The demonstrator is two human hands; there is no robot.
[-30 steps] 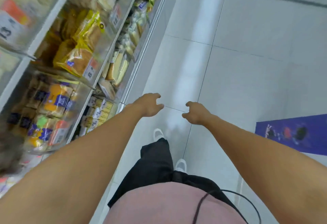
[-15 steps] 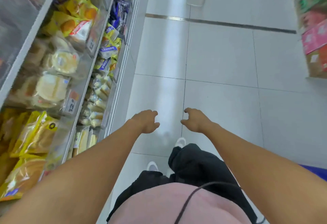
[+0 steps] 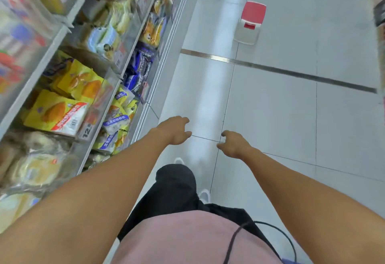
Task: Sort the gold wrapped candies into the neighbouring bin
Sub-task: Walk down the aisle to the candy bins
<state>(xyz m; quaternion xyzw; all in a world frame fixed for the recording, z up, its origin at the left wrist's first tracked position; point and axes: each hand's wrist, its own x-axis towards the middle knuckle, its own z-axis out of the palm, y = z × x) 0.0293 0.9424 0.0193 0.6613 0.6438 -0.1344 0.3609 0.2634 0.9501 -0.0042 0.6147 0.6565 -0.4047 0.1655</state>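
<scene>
A: Gold wrapped candies, where?
B: Can't pick any out. Nor a candy bin. The shelves (image 3: 68, 24) on the left hold bagged snacks, much of it blurred.
A: Hands?
B: Left hand (image 3: 175, 130) out in front over the floor, fingers loosely curled, holding nothing. Right hand (image 3: 233, 144) just beside it, apart, same loose curl, nothing in it. Neither touches a shelf.
A: What's nearest the left hand?
B: Bottom shelf row: yellow-and-blue packets (image 3: 116, 124) with blue labels. Above them yellow bags (image 3: 62, 113) showing orange cakes, behind a clear front rail with a price tag (image 3: 87, 131) reading 12. Further along, dark blue packets (image 3: 139, 72), then an orange bag (image 3: 153, 30).
A: Floor?
B: Pale grey tiles (image 3: 270, 107), a metal strip (image 3: 270, 69) running across the aisle. Past the strip, a small red-topped white step stool (image 3: 251, 23), well clear of both hands.
A: Person?
B: Pink top (image 3: 187, 238), black trousers (image 3: 175, 190), white shoes (image 3: 204, 195) partly hidden. Black cable (image 3: 233, 240) hanging over the top.
</scene>
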